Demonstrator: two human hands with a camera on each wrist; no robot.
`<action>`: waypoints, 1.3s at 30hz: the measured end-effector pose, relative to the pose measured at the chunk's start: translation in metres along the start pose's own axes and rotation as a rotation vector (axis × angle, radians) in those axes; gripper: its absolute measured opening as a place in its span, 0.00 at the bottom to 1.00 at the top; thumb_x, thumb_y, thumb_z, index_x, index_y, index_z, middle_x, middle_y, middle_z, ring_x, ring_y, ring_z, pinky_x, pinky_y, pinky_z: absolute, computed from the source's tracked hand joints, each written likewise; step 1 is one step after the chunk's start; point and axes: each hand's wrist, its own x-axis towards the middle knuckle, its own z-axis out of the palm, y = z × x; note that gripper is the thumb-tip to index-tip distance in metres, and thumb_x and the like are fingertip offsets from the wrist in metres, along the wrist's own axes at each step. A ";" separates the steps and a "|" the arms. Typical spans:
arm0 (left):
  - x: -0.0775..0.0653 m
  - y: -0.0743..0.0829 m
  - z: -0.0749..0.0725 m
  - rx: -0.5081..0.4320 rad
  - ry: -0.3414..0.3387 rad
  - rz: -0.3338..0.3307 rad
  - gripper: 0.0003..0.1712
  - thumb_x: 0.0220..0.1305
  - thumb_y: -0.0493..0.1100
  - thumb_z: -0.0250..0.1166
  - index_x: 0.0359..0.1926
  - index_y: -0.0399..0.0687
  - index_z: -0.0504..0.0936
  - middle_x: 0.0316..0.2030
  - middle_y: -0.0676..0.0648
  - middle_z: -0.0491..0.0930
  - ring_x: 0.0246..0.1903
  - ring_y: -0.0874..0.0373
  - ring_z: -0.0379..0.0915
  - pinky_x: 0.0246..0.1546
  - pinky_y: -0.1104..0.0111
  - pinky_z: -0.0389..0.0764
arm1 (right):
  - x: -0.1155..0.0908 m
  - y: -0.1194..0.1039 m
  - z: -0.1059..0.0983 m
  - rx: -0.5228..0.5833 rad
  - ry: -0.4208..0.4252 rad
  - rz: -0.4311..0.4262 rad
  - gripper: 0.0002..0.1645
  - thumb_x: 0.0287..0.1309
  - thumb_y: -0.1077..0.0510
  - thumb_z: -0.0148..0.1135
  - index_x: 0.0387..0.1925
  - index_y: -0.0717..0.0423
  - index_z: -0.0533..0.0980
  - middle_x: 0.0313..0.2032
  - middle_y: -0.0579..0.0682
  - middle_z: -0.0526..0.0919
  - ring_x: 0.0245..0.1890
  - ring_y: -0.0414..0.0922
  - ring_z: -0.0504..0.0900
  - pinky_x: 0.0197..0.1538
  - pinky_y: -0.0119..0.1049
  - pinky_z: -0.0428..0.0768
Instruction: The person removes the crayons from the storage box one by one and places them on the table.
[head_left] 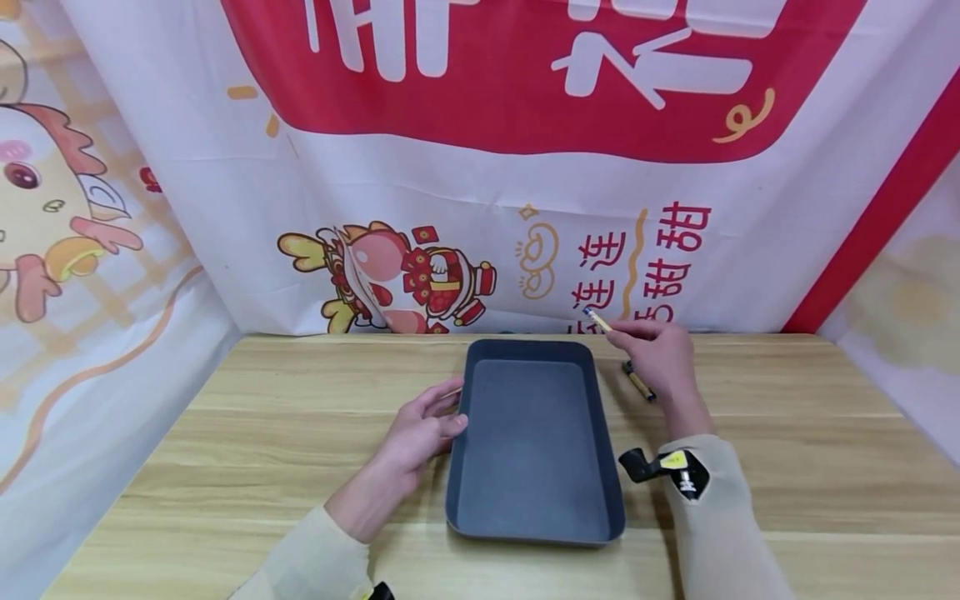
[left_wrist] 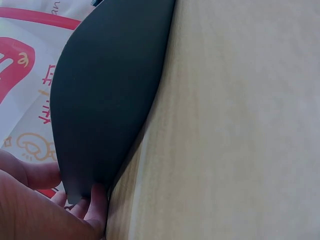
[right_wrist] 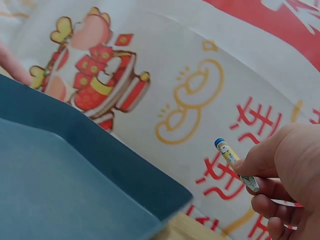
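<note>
A dark grey rectangular baking pan (head_left: 536, 450) lies on the wooden table, its inside bare. My left hand (head_left: 423, 429) grips the pan's left wall; in the left wrist view the thumb sits at the rim and the other fingers (left_wrist: 98, 202) touch the outer wall. Beyond the pan's far right corner, my right hand (head_left: 663, 358) holds a short crayon-like stick (right_wrist: 232, 161) with a blue end and a yellow printed wrapper. Thumb and forefinger pinch it above the table. A similar dark-ended stick (head_left: 640, 382) lies on the table beneath that hand.
White cloth (head_left: 480, 192) with red and cartoon prints hangs behind the table's far edge, and more printed cloth (head_left: 90, 250) hangs on the left. Wooden tabletop (head_left: 825, 467) extends on both sides of the pan. A black wrist camera (head_left: 663, 467) sits on the right sleeve.
</note>
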 end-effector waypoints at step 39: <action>0.002 0.000 -0.001 0.000 -0.003 -0.003 0.34 0.75 0.31 0.60 0.78 0.53 0.70 0.77 0.38 0.70 0.71 0.43 0.74 0.72 0.48 0.77 | 0.012 0.076 -0.043 -0.143 0.161 0.299 0.24 0.71 0.48 0.66 0.63 0.53 0.83 0.66 0.62 0.83 0.68 0.59 0.74 0.59 0.47 0.70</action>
